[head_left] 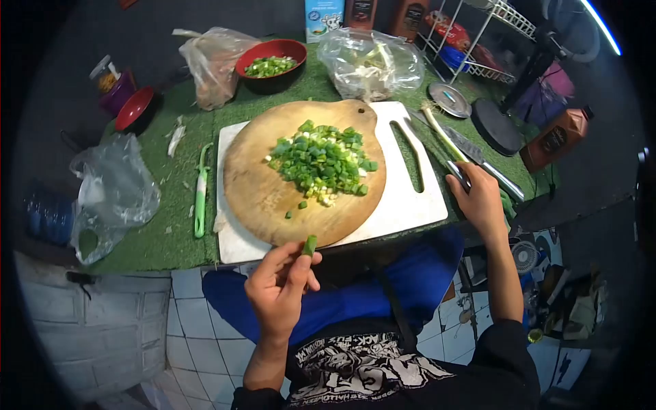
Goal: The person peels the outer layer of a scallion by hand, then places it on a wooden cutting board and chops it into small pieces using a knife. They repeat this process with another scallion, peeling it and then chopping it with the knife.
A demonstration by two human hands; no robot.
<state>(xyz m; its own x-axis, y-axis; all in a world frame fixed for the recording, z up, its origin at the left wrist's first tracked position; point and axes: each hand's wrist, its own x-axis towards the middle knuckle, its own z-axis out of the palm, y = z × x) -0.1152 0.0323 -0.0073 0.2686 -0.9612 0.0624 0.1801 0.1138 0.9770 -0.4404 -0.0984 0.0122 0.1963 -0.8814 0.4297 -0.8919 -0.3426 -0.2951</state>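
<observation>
While pinching a green piece [309, 246] in the left hand [279, 283], gripping a knife [458, 175] in the right hand [481, 198], with greens [321, 159] ahead on the board [256, 184].

Covered middles and cropped tops on the worktop [179, 225]
Near the right edge, the right hand [482, 198] hides the middle of the spring onion [445, 139] and part of a knife handle [459, 174]; its exact grip cannot be made out. By the near edge, the left hand's [279, 283] fingers cover the lower end of the green piece [310, 244]. The round board [263, 198] hides much of the white board [427, 198]. Along the far edge, the picture's top cuts off the carton [323, 22] and two bottles [360, 14] [408, 19], and the rack [502, 24] at the far right corner. Plastic blurs the contents of the left bag [213, 72]; the label [550, 140] at the right is too small to read.
</observation>
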